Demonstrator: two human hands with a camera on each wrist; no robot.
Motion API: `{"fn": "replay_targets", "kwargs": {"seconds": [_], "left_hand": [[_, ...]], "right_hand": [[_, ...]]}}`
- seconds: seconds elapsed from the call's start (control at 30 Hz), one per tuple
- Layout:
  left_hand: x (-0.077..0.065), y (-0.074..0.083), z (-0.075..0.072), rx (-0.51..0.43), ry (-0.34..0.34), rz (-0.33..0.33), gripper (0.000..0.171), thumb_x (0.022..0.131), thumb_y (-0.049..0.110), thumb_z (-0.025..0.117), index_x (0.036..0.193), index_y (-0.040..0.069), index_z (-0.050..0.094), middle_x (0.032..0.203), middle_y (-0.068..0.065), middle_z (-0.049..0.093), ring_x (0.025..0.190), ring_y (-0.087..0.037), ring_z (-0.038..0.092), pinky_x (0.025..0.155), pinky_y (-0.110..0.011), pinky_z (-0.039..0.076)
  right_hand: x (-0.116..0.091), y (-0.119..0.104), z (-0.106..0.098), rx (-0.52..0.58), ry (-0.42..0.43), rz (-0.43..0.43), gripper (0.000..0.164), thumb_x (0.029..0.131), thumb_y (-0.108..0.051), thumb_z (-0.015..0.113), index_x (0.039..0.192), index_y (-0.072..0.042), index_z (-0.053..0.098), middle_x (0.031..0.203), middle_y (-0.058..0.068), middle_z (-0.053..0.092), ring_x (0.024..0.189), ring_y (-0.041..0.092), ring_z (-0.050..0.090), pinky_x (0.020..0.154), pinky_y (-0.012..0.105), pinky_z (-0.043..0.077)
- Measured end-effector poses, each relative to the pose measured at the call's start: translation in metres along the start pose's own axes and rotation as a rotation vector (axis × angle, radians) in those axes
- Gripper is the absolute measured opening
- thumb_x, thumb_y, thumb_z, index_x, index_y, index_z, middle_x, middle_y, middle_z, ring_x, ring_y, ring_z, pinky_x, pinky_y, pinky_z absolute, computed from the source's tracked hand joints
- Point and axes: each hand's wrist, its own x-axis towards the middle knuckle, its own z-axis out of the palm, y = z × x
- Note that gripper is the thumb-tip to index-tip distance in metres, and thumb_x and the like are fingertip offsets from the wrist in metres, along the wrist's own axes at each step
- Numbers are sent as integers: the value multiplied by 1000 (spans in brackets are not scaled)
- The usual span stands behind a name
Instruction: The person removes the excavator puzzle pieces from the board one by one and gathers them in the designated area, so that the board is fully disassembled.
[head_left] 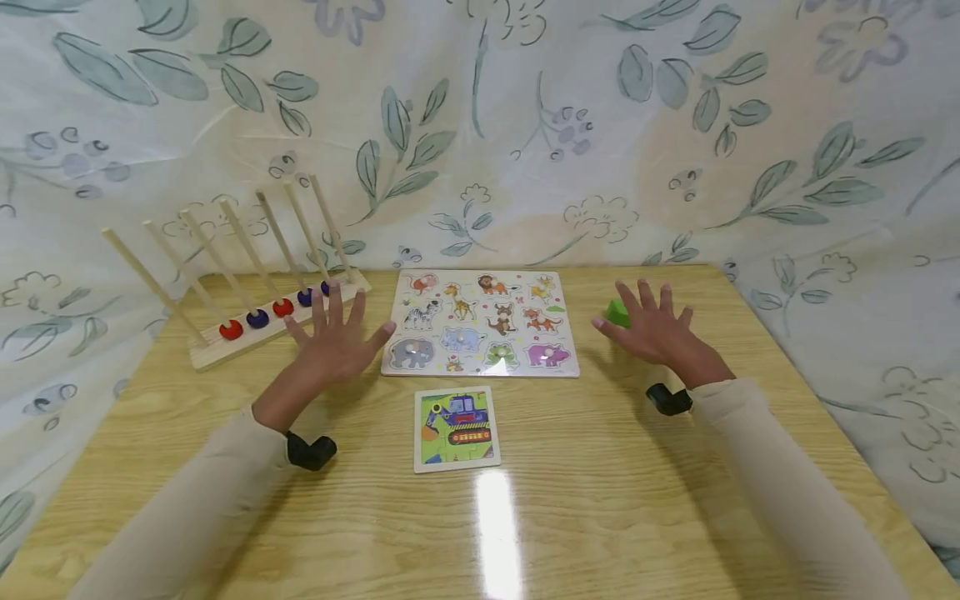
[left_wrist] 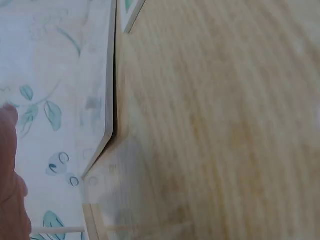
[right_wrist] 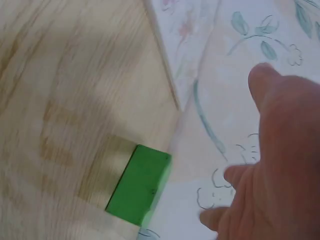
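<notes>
Green block [head_left: 618, 313] on the table [head_left: 592, 492], near the right hand [head_left: 660, 333], fingers spread and gripping nothing.
Clear of the block in the right wrist view; likewise spread and holding nothing, left hand [head_left: 330, 346] near the pegged stand [head_left: 210, 352] and the animal board [head_left: 480, 312]. On the stand, wooden pegs [head_left: 154, 286] with red beads [head_left: 231, 330] and dark blue beads [head_left: 257, 318] low at their feet. Between both hands, animal board flat; just in front of it, smaller excavator puzzle [head_left: 457, 429]. Behind the table, leaf-patterned cloth [head_left: 525, 50].
</notes>
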Motion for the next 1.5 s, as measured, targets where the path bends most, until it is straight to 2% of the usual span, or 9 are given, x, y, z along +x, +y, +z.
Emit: {"fn": "replay_targets", "kwargs": {"seconds": [0.13, 0.3, 0.5, 0.7, 0.9, 1.0, 1.13, 1.33, 1.5], "left_hand": [[-5, 2, 0, 30, -1, 82, 90, 96, 70, 19, 156, 3, 11, 158, -25, -9, 142, -46, -14, 103, -73, -9], [-15, 6, -3, 27, 6, 181, 80, 101, 59, 29, 153, -2, 22, 158, -26, 10, 144, -44, 2, 109, -67, 1], [-25, 11, -7, 2, 18, 286, 70, 102, 48, 43, 147, -5, 36, 157, -25, 18, 145, -42, 9, 113, -59, 11], [-37, 12, -3, -89, -70, 412, 62, 99, 40, 55, 147, 2, 42, 159, -16, 18, 145, -37, 17, 110, -55, 27], [-47, 15, 6, -156, -97, 531, 47, 98, 31, 60, 137, 6, 57, 155, -14, 33, 140, -36, 30, 107, -53, 34], [-53, 18, 11, -174, -115, 546, 43, 97, 29, 61, 133, 6, 60, 151, -13, 39, 139, -35, 33, 106, -51, 34], [-61, 24, 16, -186, -152, 544, 50, 95, 31, 65, 135, 2, 57, 147, -14, 44, 138, -33, 35, 107, -50, 35], [-72, 31, 25, -120, -235, 516, 69, 88, 42, 70, 139, 0, 52, 152, -15, 36, 141, -31, 29, 109, -47, 32], [-74, 30, 31, -88, -253, 545, 79, 84, 45, 73, 143, -1, 47, 157, -14, 26, 145, -32, 18, 112, -49, 26]], "right_hand": [[-2, -3, -1, 91, 6, -92, 87, 98, -61, 35, 155, -1, 10, 155, 34, 6, 139, 57, -3, 106, 71, 2], [-4, -13, 0, 183, 6, -188, 74, 102, -50, 38, 150, 6, 28, 151, 31, 26, 139, 49, 19, 109, 63, 18], [-6, -30, 1, 230, 16, -196, 59, 103, -39, 45, 142, 6, 43, 145, 28, 41, 135, 45, 33, 107, 59, 28], [-7, -47, 7, 243, 58, -243, 44, 102, -21, 54, 137, 5, 51, 138, 25, 50, 130, 41, 42, 103, 56, 37], [-9, -67, 16, 260, 87, -315, 37, 98, -15, 60, 130, 3, 60, 124, 19, 62, 116, 34, 57, 95, 51, 46], [-11, -77, 19, 259, 102, -375, 33, 97, -13, 61, 125, 4, 63, 108, 13, 68, 98, 27, 62, 84, 44, 52], [-14, -86, 22, 269, 105, -424, 28, 96, -11, 62, 120, 4, 67, 96, 7, 68, 81, 19, 59, 70, 34, 51], [-16, -95, 29, 297, 80, -447, 26, 96, -10, 61, 118, 3, 69, 93, 4, 68, 78, 16, 55, 68, 31, 48], [-20, -102, 36, 324, 66, -483, 24, 98, -9, 59, 116, 1, 70, 102, 6, 69, 82, 16, 56, 71, 32, 50]]}}
